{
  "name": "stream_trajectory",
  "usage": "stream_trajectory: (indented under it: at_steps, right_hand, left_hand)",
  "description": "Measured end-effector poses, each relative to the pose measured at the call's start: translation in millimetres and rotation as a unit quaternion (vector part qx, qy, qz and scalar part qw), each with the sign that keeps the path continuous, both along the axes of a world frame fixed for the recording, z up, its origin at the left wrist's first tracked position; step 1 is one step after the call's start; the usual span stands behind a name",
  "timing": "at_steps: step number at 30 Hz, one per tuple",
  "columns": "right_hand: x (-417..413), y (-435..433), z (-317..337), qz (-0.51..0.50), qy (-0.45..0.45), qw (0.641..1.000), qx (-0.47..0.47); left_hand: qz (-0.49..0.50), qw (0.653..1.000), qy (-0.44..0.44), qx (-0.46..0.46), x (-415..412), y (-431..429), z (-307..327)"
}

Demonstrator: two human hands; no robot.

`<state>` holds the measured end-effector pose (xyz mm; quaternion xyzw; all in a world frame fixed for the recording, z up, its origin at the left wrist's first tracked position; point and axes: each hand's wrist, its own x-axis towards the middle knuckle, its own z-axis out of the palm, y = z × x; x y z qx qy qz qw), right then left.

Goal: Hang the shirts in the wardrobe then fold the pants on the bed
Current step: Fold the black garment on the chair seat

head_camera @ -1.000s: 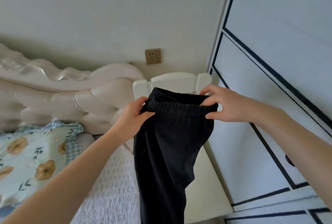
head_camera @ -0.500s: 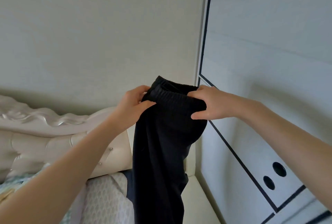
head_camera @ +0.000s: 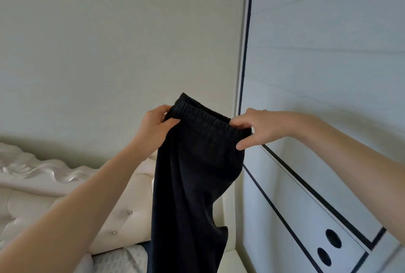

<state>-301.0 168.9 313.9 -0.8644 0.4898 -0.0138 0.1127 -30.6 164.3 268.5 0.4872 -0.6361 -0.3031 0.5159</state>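
Note:
Black pants (head_camera: 190,189) with an elastic waistband hang in the air in front of me, legs trailing down past the bottom edge of the view. My left hand (head_camera: 156,127) pinches the left end of the waistband. At the right end of the waistband, my right hand (head_camera: 256,127) grips with thumb below and fingers on top. The band is stretched between both hands at about chest height. The wardrobe (head_camera: 328,119), white with dark trim lines, stands shut on the right. No shirts are in view.
A cream padded headboard (head_camera: 65,185) runs along the lower left, with a strip of patterned bedding (head_camera: 118,259) below it. A white nightstand (head_camera: 232,257) sits between bed and wardrobe. Two round holes (head_camera: 328,247) mark a wardrobe panel at lower right.
Both hands have lifted the pants higher and my view has tilted up; the floral pillow and wall socket have dropped out of sight. My hands have spread slightly apart along the waistband.

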Motion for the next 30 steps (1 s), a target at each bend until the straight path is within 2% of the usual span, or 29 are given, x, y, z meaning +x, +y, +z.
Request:
stream_trajectory:
  at_steps: [2,3,6,12,17,22,26,30]
  right_hand:
    - [5,7,16,0.038,-0.076,0.996,0.001]
    - [7,9,21,0.041,-0.073,0.996,-0.01]
    - [14,9,22,-0.014,0.02,0.999,-0.037]
    - [19,4,9,0.032,-0.017,0.999,0.03]
    - [2,-9,27,0.046,-0.106,0.989,-0.093]
    - [-7,-14,56,0.048,-0.122,0.986,-0.101]
    - [-27,-18,54,-0.024,-0.152,0.978,-0.141]
    - [-19,-11,39,-0.072,-0.139,0.973,-0.172]
  left_hand:
    - [0.033,0.999,0.021,-0.018,2,-5,15]
    - [0.036,0.998,0.035,-0.025,3,-7,23]
    - [0.017,0.997,0.053,-0.046,-2,-7,47]
    - [-0.006,0.997,0.043,-0.061,-9,-6,65]
    - [0.006,0.999,0.037,-0.034,3,-9,52]
    - [-0.018,1.0,0.005,-0.018,4,-12,42]
    - [-0.038,0.999,-0.027,-0.007,15,-11,35]
    - [-0.072,0.996,0.048,0.007,9,-9,30]
